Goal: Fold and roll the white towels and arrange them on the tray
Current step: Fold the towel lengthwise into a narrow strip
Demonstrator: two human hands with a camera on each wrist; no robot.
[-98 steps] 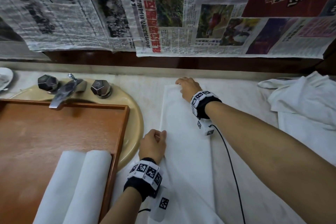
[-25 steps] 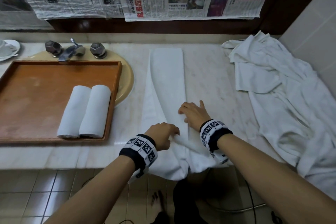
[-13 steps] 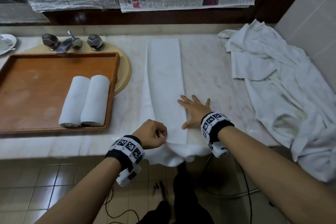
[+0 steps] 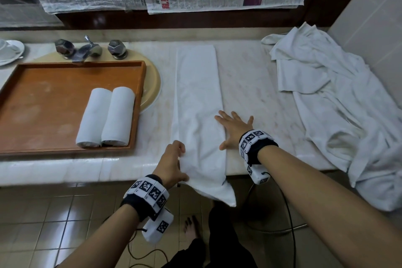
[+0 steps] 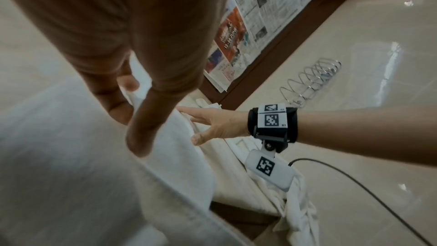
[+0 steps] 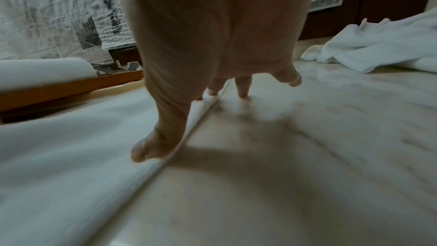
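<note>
A long folded white towel [image 4: 198, 102] lies lengthwise on the marble counter [image 4: 256, 93], and its near end hangs over the front edge. My left hand [image 4: 174, 159] pinches the towel's left edge [image 5: 134, 100] near the counter front, thumb against curled fingers [image 5: 118, 108]. My right hand [image 4: 233, 129] lies flat with fingers spread on the towel's right edge; its thumb [image 6: 151, 149] presses the towel [image 6: 59, 156] and its fingertips [image 6: 243, 91] touch the marble. Two rolled white towels [image 4: 106, 116] lie side by side in the wooden tray [image 4: 43, 98].
A loose pile of white towels [image 4: 337, 104] covers the counter's right side against the tiled wall. The tray sits over a beige basin [image 4: 153, 80] with a tap [image 4: 87, 50] behind it. A white dish [image 4: 10, 51] stands far left. Cables hang below the counter.
Both hands have come from the towel's far end to its near end. My right hand has spread flat on the right edge. My left hand stays pinching the left edge.
</note>
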